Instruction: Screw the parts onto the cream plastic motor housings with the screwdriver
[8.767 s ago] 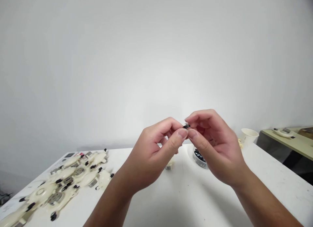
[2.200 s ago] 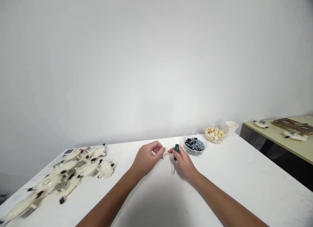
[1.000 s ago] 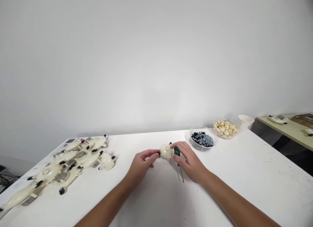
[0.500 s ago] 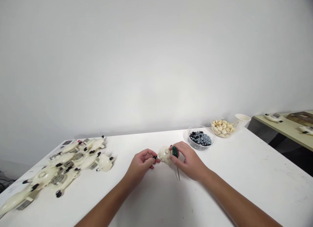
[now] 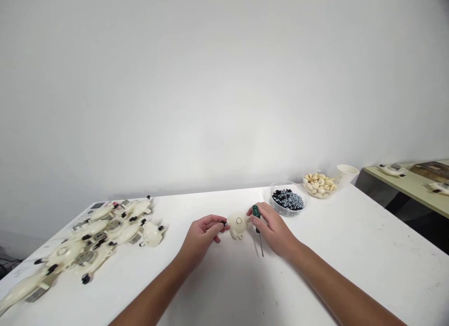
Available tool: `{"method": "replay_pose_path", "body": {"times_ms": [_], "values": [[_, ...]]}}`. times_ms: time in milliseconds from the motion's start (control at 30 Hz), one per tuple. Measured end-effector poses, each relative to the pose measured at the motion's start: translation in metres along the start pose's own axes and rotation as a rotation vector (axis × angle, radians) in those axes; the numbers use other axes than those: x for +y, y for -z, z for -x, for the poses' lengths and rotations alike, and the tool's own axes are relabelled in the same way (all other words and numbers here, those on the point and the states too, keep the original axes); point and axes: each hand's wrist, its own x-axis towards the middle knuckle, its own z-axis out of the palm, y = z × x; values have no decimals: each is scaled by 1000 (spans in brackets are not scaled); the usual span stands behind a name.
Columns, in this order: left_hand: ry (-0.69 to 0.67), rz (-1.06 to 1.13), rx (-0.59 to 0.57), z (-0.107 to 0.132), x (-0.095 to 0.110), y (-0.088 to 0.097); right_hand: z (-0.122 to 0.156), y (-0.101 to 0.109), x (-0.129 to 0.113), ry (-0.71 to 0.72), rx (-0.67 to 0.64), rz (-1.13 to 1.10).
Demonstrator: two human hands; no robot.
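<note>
Between the thumb and fingers of my left hand [image 5: 205, 232] is a small black part [image 5: 224, 223], pinched at the left side of a cream plastic housing [image 5: 237, 223]. This rounded housing has a ring on its face and small loops at its edge. My right hand [image 5: 273, 230] is closed round a screwdriver [image 5: 257, 212] with a green handle, its thin shaft pointing down toward the table. The right fingertips also reach the housing's right edge; whether they grip it I cannot tell.
Several cream housings with black ends [image 5: 93, 228] lie in a pile on the left of the white table [image 5: 196, 288]. At the back right stand a clear bowl of screws and black parts [image 5: 287, 199], a bowl of cream pieces [image 5: 319, 184] and a white cup [image 5: 346, 173]. Beyond is another table [image 5: 414, 185].
The housing has turned, so its loops now face down toward me. My right hand has shifted slightly right with the screwdriver, uncovering more of the housing. My left hand keeps its pinch.
</note>
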Motion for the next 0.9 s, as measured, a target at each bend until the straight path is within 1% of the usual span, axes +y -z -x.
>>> {"method": "replay_pose_path", "body": {"times_ms": [167, 300, 400, 500, 700, 767, 900], "values": [[-29, -115, 61, -1, 0, 4, 0, -1, 3, 8, 95, -14], [-35, -105, 76, -1, 2, 5, 3, 3, 2, -7, 199, -63], [-32, -119, 87, 0, 4, 5, 4, 5, 0, -33, 243, -134], [-27, -142, 94, 0, 6, 5, 4, 5, -3, -50, 239, -137], [-22, -202, 99, 1, 5, 3, 2, 4, -3, -102, 220, -72], [-28, -212, 97, 2, 6, 2, 1, 3, -2, -124, 181, -42], [-43, -212, 84, 4, 9, 0, 1, -3, 3, -153, 51, 23]]}}
